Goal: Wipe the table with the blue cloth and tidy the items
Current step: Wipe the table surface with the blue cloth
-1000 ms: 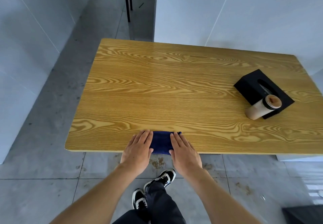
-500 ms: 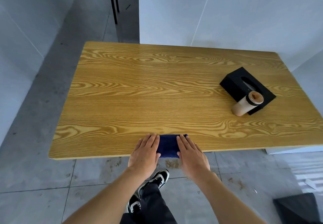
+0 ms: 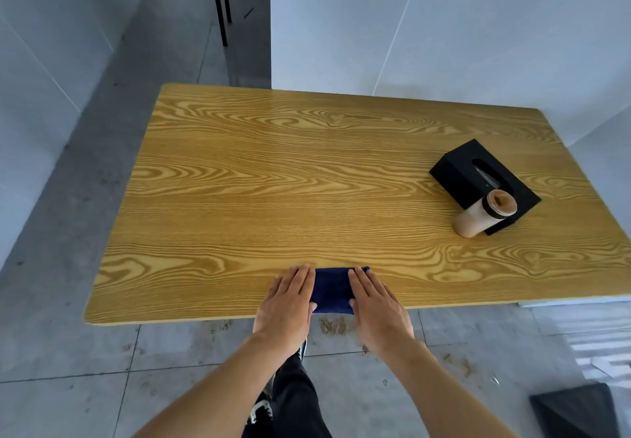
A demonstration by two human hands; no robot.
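Note:
A folded dark blue cloth [image 3: 333, 290] lies at the near edge of the wooden table [image 3: 307, 181]. My left hand [image 3: 288, 304] rests flat on the cloth's left end, fingers straight and together. On its right end my right hand [image 3: 377, 307] lies flat in the same way. Neither hand curls around the cloth. A black tissue box [image 3: 478, 178] sits at the right side of the table. A beige cup [image 3: 481, 217] with a dark rim and brown lid stands against the box's near corner.
White panel walls stand behind and to the left of the table. Thin black metal legs [image 3: 220, 0] stand on the grey tiled floor beyond it. A dark object [image 3: 577, 410] lies on the floor at the lower right. My legs and shoes are below the table edge.
Both hands stay flat on the cloth's ends at the table's near edge. Only the camera view has shifted a little.

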